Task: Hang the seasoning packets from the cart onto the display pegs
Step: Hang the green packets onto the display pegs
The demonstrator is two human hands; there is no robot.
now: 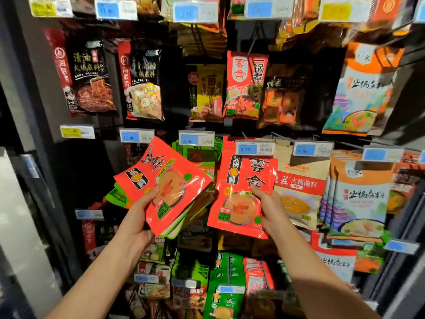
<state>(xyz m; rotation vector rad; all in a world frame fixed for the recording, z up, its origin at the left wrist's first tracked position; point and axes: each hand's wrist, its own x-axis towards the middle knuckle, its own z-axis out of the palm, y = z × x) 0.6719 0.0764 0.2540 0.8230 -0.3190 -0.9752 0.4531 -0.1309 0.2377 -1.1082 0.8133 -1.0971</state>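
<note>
Crowded pegs around the 3.90 price tag [254, 148]

Directly under the tag, the red packet [239, 203] pinched by the right hand [270, 210] fills that row's front. Just right of the tag, beige packets [299, 192] hang edge to edge with it. Left of the tag, green packets [197, 158] and the fanned stack [165, 187] gripped by the left hand [135, 218] block the way. Dark open gaps lie well left of the tag, and above it beside the upper red packet [243, 86].

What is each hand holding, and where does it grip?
The left hand grips a stack of red and green packets by its lower left edge. The right hand pinches a single red packet at its right edge.
</note>
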